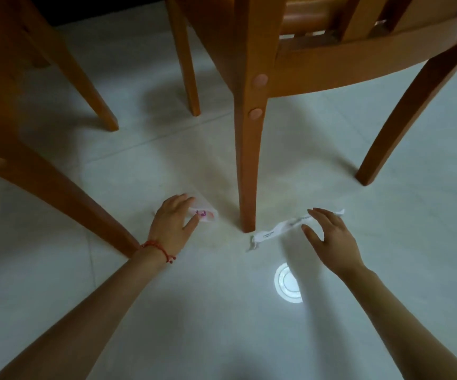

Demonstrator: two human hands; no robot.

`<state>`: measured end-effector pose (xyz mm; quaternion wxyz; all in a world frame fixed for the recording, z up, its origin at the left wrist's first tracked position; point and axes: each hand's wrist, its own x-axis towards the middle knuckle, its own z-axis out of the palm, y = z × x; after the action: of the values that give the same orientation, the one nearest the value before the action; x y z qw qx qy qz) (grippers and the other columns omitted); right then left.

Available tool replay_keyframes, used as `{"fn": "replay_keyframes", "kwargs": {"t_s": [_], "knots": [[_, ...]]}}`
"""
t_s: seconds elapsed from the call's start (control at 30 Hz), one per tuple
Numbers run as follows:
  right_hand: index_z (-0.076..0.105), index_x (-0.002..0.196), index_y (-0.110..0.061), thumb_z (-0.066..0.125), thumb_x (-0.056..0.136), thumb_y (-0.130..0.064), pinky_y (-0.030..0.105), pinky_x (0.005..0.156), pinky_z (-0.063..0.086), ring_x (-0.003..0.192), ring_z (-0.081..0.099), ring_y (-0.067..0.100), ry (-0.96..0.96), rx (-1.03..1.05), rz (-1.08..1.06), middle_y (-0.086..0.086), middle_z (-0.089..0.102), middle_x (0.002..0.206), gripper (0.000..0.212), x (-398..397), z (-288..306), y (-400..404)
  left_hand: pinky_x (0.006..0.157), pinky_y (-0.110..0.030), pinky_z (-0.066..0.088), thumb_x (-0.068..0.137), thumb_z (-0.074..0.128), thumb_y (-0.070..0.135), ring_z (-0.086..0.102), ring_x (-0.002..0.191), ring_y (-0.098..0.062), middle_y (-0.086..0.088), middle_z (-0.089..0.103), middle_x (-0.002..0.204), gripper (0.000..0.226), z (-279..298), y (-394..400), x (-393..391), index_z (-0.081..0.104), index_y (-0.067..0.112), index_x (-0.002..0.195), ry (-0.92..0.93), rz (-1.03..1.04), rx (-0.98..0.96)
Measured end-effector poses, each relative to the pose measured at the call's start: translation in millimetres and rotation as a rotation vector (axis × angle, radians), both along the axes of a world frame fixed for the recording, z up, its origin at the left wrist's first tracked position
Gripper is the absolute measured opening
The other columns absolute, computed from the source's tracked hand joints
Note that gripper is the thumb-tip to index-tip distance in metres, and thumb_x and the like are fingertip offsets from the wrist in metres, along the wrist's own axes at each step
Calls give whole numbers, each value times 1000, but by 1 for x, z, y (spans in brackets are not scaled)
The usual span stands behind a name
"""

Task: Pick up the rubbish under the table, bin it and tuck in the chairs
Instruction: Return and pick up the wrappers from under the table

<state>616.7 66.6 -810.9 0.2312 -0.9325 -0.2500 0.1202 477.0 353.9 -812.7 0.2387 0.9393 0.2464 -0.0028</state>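
On the floor [222,311] by the chair leg [245,174], my left hand [171,224] pinches the wrapper [206,215], my right hand [329,234] hovers spread above the paper strip [276,231]—both light, limp, best pinched mid-length.

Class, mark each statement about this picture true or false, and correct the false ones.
1. The left hand grips a crumpled wrapper. True.
2. The paper strip lies on a chair seat. False: it lies on the floor, beside a chair leg.
3. The right hand has lifted the strip. False: its spread fingers only reach it, and the strip is still down.
4. A red bracelet is on the left wrist. True.
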Motion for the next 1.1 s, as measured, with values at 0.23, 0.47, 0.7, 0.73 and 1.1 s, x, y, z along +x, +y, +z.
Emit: {"fn": "replay_keyframes", "kwargs": {"t_s": [0.23,0.47,0.7,0.73,1.1], "knots": [[55,122,-8,58,87,-22,45,93,44,118,51,34,-80,76,-29,14,56,129,38,14,-38,3,108,-38,25,89,52,23,36,129,-29,-14,45,138,43,-32,22,19,47,7,127,-69,67,11],[57,120,-6,61,85,-16,45,90,45,114,54,36,-127,34,39,16,58,126,37,13,-46,-3,107,-41,30,88,55,18,41,126,-32,-18,50,133,34,-42,21,15,57,3,118,-90,50,22],[55,121,-6,58,87,-16,43,95,42,118,51,35,-113,69,-4,15,56,128,37,11,-49,-7,108,-36,27,87,56,21,41,127,-27,-12,53,132,32,-40,-5,-11,59,8,116,-107,3,-51],[55,122,-6,58,87,-16,43,95,42,118,50,35,-108,70,-6,15,56,128,37,10,-49,-8,108,-36,27,86,57,23,42,127,-27,-12,53,132,33,-40,-11,-16,59,8,116,-109,-17,-49],[56,120,-6,60,86,-16,48,93,44,115,53,38,-148,101,-31,16,58,125,36,12,-50,-17,108,-33,23,75,54,25,32,131,-16,-7,45,139,54,-35,-11,-42,48,14,127,-66,-251,-38]]}}
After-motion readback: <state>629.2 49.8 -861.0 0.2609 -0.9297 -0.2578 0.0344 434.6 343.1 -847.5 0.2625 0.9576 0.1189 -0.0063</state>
